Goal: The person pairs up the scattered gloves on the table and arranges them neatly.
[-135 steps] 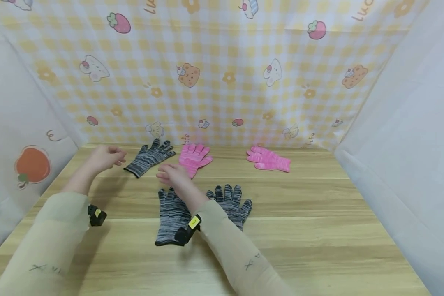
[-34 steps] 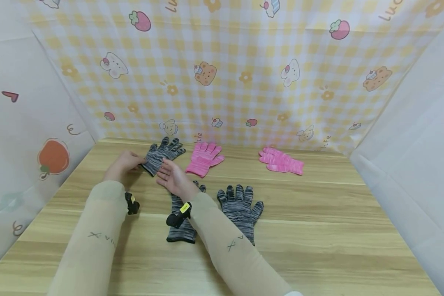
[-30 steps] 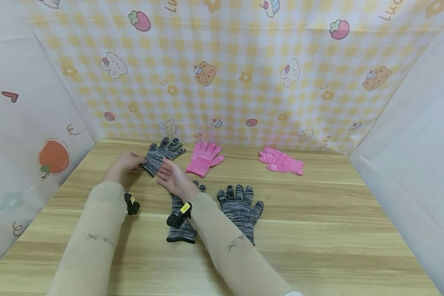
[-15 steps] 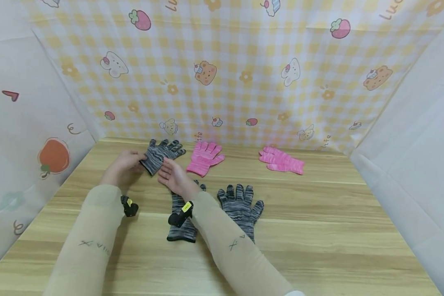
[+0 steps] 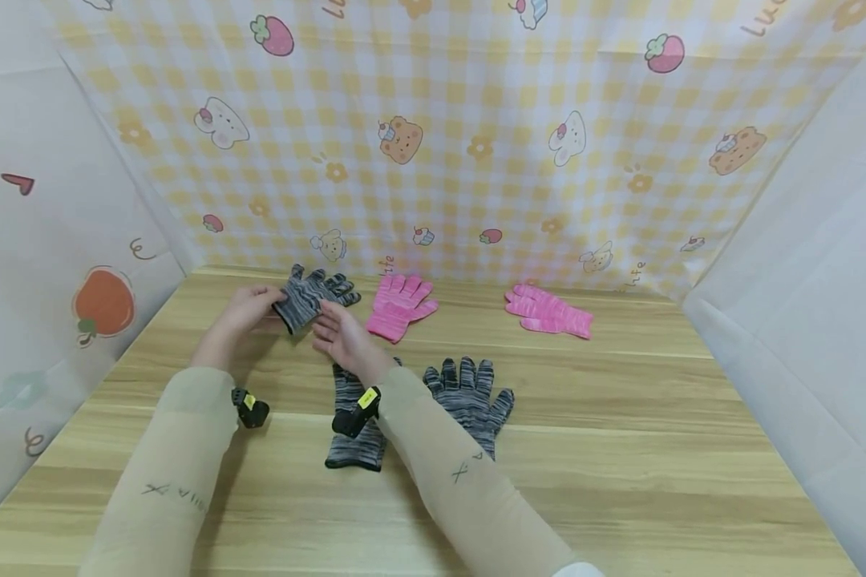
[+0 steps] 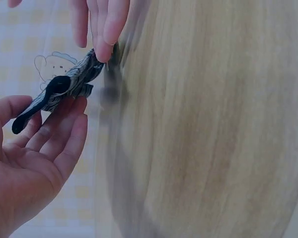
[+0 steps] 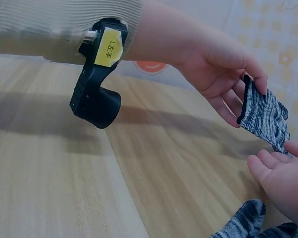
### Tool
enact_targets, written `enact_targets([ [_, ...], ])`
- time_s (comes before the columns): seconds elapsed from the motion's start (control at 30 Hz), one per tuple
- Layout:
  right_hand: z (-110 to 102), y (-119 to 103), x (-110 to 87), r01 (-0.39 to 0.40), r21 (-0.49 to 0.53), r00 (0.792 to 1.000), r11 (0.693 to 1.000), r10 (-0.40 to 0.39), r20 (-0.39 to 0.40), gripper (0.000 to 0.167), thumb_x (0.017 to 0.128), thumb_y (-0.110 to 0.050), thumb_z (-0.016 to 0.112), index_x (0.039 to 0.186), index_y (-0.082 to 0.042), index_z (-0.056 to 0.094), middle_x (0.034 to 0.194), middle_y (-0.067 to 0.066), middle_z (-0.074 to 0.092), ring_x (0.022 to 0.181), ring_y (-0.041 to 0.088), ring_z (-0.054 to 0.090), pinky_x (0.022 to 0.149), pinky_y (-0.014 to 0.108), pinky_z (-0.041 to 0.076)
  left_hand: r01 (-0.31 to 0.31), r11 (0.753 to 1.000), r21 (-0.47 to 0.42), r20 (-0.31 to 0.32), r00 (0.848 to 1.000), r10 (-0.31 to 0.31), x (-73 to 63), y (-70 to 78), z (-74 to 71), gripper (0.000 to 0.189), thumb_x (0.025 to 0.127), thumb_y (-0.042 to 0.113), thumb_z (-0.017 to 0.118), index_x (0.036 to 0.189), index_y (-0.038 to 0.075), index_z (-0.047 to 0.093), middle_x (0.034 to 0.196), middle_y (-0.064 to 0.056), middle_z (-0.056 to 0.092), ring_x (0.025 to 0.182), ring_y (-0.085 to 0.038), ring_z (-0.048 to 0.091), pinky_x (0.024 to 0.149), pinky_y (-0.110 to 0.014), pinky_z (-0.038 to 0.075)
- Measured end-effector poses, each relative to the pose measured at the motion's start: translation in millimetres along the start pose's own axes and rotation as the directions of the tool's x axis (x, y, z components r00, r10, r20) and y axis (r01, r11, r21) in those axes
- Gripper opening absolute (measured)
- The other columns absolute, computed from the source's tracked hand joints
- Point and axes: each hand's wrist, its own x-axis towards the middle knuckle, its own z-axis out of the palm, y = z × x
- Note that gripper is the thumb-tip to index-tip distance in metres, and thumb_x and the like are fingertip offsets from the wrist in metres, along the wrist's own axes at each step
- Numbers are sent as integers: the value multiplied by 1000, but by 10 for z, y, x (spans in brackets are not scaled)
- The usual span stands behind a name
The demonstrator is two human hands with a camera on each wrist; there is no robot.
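Observation:
A black-and-grey knitted glove is held a little above the table's back left, its fingers pointing toward the backdrop. My left hand pinches its cuff edge, thumb on top, as the right wrist view also shows. From the other side, my right hand pinches the glove between thumb and fingers. In the left wrist view the glove is seen edge-on between both hands. Beneath my right forearm lies another grey glove, partly hidden. A similar grey glove lies right of it, its lower part covered by the sleeve.
A pink glove lies flat just right of the held one. Farther right rests a second pink glove, its fingers pointing left. The wooden table ends at a yellow checked backdrop, with white sheets on both sides.
Over several seconds both hands have come to the back left grey glove and taken hold of it. In the last second its cuff has risen and its fingers have shifted slightly.

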Motion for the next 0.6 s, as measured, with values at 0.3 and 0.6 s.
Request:
enact_targets([
  [0.3,59,-108,-66,37,-49,998,998,-39,-54,59,98,-24,52,147,0,31,153,27,17,139,39,20,112,49,22,-49,991,-120,-43,998,45,-74,99,31,18,99,18,46,104,1,50,95,2,53,78,-3,57,73,-23,52],
  [0.6,42,-149,-78,36,-100,998,994,-42,-55,64,96,-27,54,147,2,29,152,23,23,140,36,20,113,47,20,-86,982,-170,-54,995,78,-170,164,21,14,99,17,48,97,4,52,86,5,56,74,-4,58,69,-20,52],
])
